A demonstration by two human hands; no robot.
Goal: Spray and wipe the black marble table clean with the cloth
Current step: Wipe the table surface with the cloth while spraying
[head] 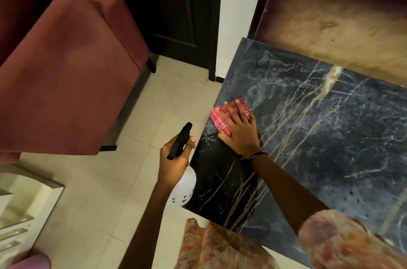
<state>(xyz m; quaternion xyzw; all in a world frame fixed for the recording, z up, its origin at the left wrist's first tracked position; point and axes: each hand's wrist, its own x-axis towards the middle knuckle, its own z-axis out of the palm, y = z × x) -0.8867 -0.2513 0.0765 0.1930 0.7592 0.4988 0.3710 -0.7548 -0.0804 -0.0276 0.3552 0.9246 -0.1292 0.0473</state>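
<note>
The black marble table (330, 136) with pale veins fills the right half of the view. A red checked cloth (222, 118) lies flat near the table's left edge, and my right hand (240, 132) presses down on it with fingers spread. My left hand (176, 158) hovers over the floor just left of the table edge and grips a spray bottle (185, 189) with a white body and black trigger head. The nozzle points away from me. The bottle's lower part is partly hidden by my wrist.
A dark red upholstered chair (66, 70) stands at the left over a pale tiled floor (88, 202). A black door (171, 4) is at the back. A brown wooden panel (341, 15) borders the table's far side. A white step (19, 213) sits at the lower left.
</note>
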